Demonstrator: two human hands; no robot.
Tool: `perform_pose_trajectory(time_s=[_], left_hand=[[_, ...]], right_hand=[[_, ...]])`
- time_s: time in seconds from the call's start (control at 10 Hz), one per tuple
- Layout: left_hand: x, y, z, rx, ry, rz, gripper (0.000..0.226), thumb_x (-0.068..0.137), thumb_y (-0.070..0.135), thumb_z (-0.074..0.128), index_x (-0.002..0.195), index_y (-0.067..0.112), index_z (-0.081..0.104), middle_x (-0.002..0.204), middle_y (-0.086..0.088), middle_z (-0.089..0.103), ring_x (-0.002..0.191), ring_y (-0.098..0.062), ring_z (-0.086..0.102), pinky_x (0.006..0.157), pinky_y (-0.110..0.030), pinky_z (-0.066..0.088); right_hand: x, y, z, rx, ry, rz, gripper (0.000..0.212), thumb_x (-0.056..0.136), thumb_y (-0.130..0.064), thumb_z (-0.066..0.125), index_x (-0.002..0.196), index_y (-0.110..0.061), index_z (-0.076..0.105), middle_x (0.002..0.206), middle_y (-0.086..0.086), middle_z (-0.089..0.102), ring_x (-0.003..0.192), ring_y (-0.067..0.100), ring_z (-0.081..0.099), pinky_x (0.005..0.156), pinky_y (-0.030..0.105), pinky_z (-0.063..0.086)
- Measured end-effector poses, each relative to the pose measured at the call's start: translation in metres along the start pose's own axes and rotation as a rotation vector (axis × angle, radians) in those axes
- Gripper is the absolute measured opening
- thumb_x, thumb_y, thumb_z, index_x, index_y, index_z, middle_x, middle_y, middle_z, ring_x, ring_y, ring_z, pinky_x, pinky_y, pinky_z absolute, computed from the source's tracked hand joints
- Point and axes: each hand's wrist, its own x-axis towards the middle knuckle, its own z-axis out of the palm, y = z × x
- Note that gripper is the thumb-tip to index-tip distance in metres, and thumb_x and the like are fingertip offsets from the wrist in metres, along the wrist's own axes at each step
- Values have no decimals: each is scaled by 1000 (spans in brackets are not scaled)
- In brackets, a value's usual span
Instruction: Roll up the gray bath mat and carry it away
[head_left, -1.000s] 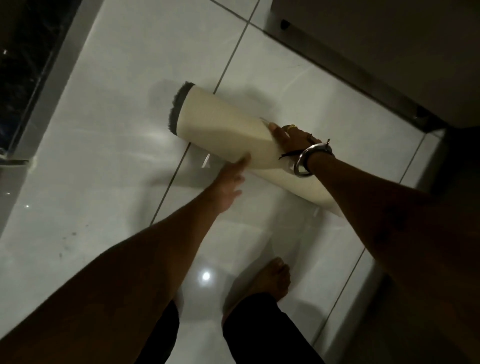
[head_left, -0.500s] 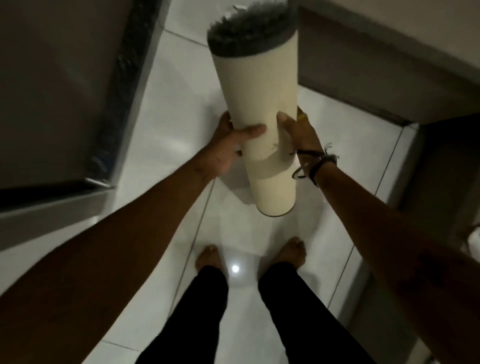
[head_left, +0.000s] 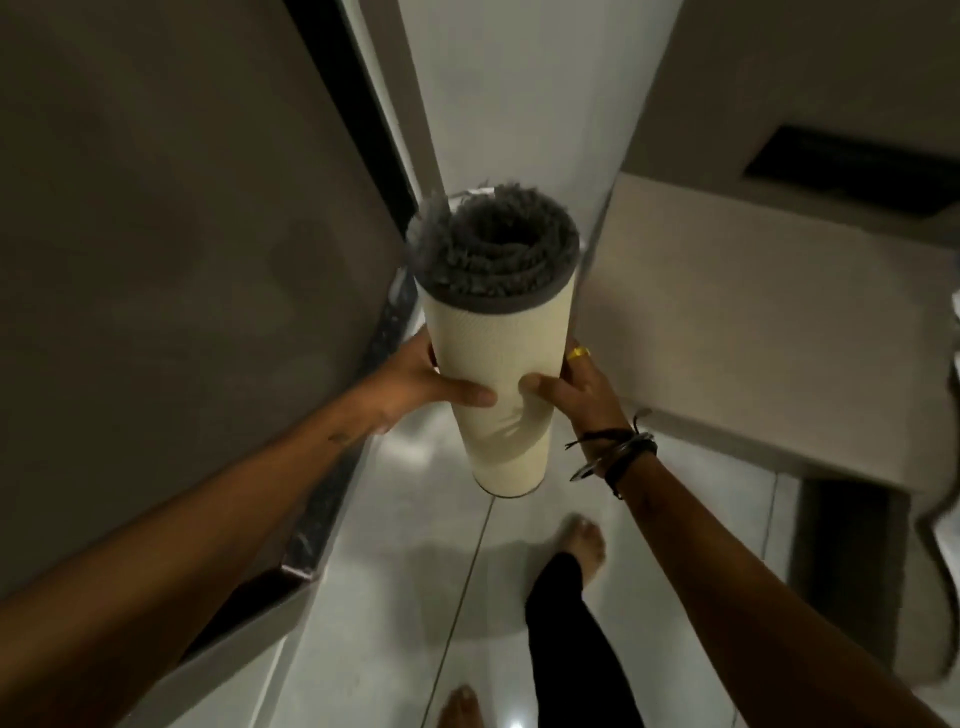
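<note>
The gray bath mat (head_left: 496, 343) is rolled into a tight tube, cream backing outside, shaggy gray pile showing at its upper end. It stands upright in the air in front of me, well above the floor. My left hand (head_left: 423, 387) wraps its left side, thumb across the front. My right hand (head_left: 576, 389), with a yellow ring and dark wristbands, grips the right side. Both hands hold the roll near its middle.
Glossy white floor tiles (head_left: 415, 597) run ahead in a narrow passage. A dark wall with a black-trimmed ledge (head_left: 322, 525) closes in on the left. A beige wall and step (head_left: 753, 332) stand to the right. My bare feet (head_left: 584, 540) are below the roll.
One second ago the roll lay on the floor under my hands. Both hands have lifted it upright, and I have stepped forward; the view has tilted up along the passage.
</note>
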Motion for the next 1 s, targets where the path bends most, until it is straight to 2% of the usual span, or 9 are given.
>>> perform_pose_trajectory(time_s=[0.1, 0.2, 0.3, 0.5, 0.6, 0.7, 0.8, 0.9, 1.0], left_hand=[[48, 30, -23, -31, 36, -8, 80, 55, 15, 91, 128, 17, 59, 120, 3, 73, 116, -17, 66, 84, -30, 58], [85, 41, -41, -13, 65, 48, 82, 53, 15, 91, 129, 15, 58, 119, 0, 73, 116, -20, 65, 81, -29, 58], [145, 46, -76, 5, 77, 96, 94, 52, 16, 92, 137, 6, 52, 130, -10, 66, 123, -26, 61, 93, -42, 57], [255, 35, -134, -59, 131, 47, 98, 52, 11, 92, 140, 9, 49, 137, -12, 61, 128, -25, 56, 101, -47, 52], [301, 17, -168, -87, 155, 20, 86, 63, -1, 89, 139, 11, 51, 134, -8, 63, 126, -24, 57, 93, -40, 57], [354, -10, -198, -126, 169, -68, 74, 69, -2, 86, 130, 28, 57, 121, 10, 68, 117, -14, 60, 74, -27, 58], [385, -21, -213, -191, 180, -103, 71, 70, -2, 84, 129, 29, 58, 114, 13, 71, 109, -9, 62, 63, -23, 59], [397, -26, -221, -232, 265, -94, 82, 71, -6, 83, 142, 18, 49, 131, -1, 65, 115, -16, 61, 76, -33, 60], [385, -15, -218, -252, 341, -82, 78, 74, -4, 82, 141, 15, 50, 135, -4, 63, 116, -15, 63, 84, -34, 58]], right_hand=[[72, -28, -15, -17, -48, -11, 86, 59, -42, 70, 137, -17, 43, 131, 11, 57, 117, 27, 56, 91, 44, 53], [122, -38, -26, -53, -95, -2, 88, 59, -36, 73, 138, -16, 41, 131, 11, 56, 117, 26, 55, 91, 43, 52], [200, -40, -36, -105, -121, 41, 84, 61, -18, 72, 137, -4, 39, 129, 15, 57, 116, 31, 56, 91, 48, 53], [325, -36, -28, -35, -80, 79, 99, 42, -27, 73, 131, 0, 40, 107, 2, 61, 94, 15, 62, 69, 25, 56], [376, -24, -19, -30, -76, 90, 96, 43, -29, 71, 129, 1, 43, 112, 9, 62, 95, 17, 64, 68, 24, 57], [429, -7, -13, -83, -60, 98, 108, 42, -33, 72, 138, 2, 38, 132, 22, 55, 114, 35, 56, 87, 44, 55], [455, 0, -9, -140, -16, 127, 106, 45, -38, 73, 139, -3, 40, 135, 21, 55, 118, 34, 54, 94, 47, 51], [469, 2, 1, -334, 102, 136, 84, 67, -22, 81, 138, -6, 39, 131, 16, 55, 118, 34, 52, 97, 45, 49], [466, -9, 2, -474, 150, 151, 75, 72, -16, 79, 135, -8, 41, 125, 15, 57, 117, 37, 52, 91, 39, 48]])
